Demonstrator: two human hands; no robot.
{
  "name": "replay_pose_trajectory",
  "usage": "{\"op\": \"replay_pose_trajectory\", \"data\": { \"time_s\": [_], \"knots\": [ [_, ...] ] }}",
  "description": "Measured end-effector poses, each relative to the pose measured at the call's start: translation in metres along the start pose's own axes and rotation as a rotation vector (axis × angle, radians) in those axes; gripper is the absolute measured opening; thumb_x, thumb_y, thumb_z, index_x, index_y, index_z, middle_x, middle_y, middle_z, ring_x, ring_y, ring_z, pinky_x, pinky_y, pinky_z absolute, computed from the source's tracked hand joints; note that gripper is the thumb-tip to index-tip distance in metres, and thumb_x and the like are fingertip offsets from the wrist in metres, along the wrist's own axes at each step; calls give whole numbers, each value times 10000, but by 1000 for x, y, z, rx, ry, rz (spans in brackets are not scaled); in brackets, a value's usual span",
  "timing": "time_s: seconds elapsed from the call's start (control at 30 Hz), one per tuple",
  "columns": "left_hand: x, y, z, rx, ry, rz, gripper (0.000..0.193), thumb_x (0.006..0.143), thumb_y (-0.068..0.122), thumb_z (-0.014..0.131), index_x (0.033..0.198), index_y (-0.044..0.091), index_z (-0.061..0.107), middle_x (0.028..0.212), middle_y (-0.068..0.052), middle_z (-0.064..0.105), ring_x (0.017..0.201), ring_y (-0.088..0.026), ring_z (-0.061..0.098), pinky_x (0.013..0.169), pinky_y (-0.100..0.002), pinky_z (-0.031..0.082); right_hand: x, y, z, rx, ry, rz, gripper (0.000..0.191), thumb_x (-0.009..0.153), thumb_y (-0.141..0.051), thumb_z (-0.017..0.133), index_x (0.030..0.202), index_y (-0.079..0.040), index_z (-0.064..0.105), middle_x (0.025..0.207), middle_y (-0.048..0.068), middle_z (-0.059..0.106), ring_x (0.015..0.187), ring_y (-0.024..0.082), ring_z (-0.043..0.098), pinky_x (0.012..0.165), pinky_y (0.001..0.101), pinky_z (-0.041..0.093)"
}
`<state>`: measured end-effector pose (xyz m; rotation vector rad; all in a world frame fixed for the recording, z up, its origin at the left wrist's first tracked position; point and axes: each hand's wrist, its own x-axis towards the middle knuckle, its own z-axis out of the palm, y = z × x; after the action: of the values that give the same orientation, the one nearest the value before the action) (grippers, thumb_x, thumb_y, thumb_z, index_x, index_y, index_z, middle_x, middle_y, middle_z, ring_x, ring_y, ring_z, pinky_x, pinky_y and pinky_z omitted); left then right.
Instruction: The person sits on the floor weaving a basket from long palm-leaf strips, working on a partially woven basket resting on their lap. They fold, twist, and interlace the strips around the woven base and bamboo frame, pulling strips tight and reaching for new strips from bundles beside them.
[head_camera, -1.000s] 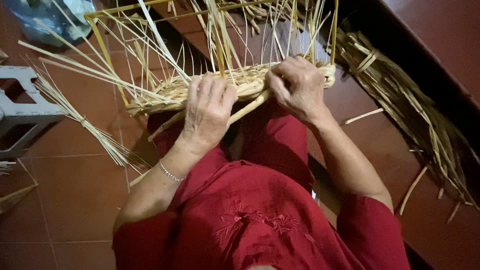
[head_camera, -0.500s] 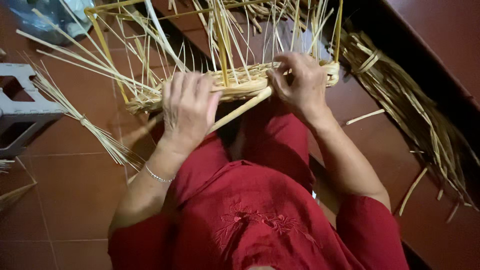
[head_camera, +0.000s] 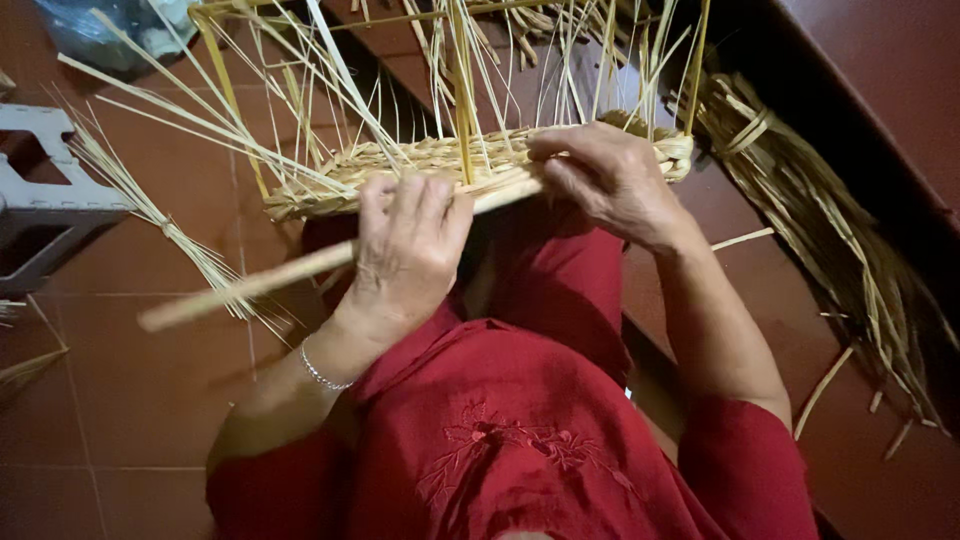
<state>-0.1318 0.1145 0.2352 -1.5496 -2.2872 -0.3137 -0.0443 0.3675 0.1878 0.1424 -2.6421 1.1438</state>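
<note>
**Weaving a straw basket on the lap**

Sitting at the far left edge of the red tile floor (head_camera: 130, 400) is a grey plastic stool (head_camera: 45, 200). A blue bag (head_camera: 110, 35) lies in the top left corner. Just beside the stool, a tied bunch of thin straws (head_camera: 165, 225) fans out over the tiles.

Next comes a long pale stick (head_camera: 250, 287). It slants from the lower left up to the basket, and it looks blurry. The left hand (head_camera: 405, 255) lies over this stick, fingers curled down and close together, gripping it. A thin silver bracelet (head_camera: 322, 372) sits on that wrist.

Above the hand is the half-made straw basket (head_camera: 400, 165). It rests over the person's knees, in the top middle of the view. Its woven rim is flat and long, and many loose straws stick up from it like tall grass. A yellow frame (head_camera: 225, 85) of sticks stands around them.

The right hand (head_camera: 610, 175) holds the right end of the basket rim, fingers bent and pinching the weave. The person wears red clothes (head_camera: 520, 440) with stitched flowers.

At the far right, a big pile of dry straw (head_camera: 830, 230) lies along the floor by a dark step (head_camera: 880, 90).
</note>
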Motion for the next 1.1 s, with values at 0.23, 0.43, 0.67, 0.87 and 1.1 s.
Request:
{"op": "replay_pose_trajectory", "data": {
  "time_s": [0.23,0.43,0.67,0.87,1.1],
  "knots": [
    [21,3,31,28,356,1,86,1011,143,766,1090,115,742,1145,-37,633,1123,-211,542,954,-400,386,4,-21,-5,-38,-4,102,170,973,-142,740,1118,-52,730,980,74,755,910,203,710,774,364,604],
    [33,-10,80,-325,-160,-231,121,908,146,766,944,34,737,785,-151,709,734,-300,693,698,-429,570,4,-20,-5,212,-29,202,123,1054,-54,637,1172,-21,646,1011,78,720,878,135,751,752,267,649],
    [52,-14,93,-778,-62,-407,129,936,119,730,878,5,716,703,-126,715,575,-226,670,520,-339,535,4,-19,0,306,2,314,74,1071,-67,613,1111,-13,645,998,58,709,859,117,756,745,269,655],
    [18,12,66,-1188,70,-515,56,993,51,643,970,30,689,833,-90,760,732,-176,748,641,-303,593,8,-21,13,237,85,340,58,1027,-64,681,1075,-48,711,896,25,705,738,107,716,604,261,616],
    [22,8,61,-720,195,-75,170,966,43,808,1123,46,743,1087,-95,750,952,-209,665,837,-338,533,8,-18,13,-35,49,127,96,964,-125,782,1060,-120,774,958,24,723,864,149,704,727,323,600]
  ]
}}
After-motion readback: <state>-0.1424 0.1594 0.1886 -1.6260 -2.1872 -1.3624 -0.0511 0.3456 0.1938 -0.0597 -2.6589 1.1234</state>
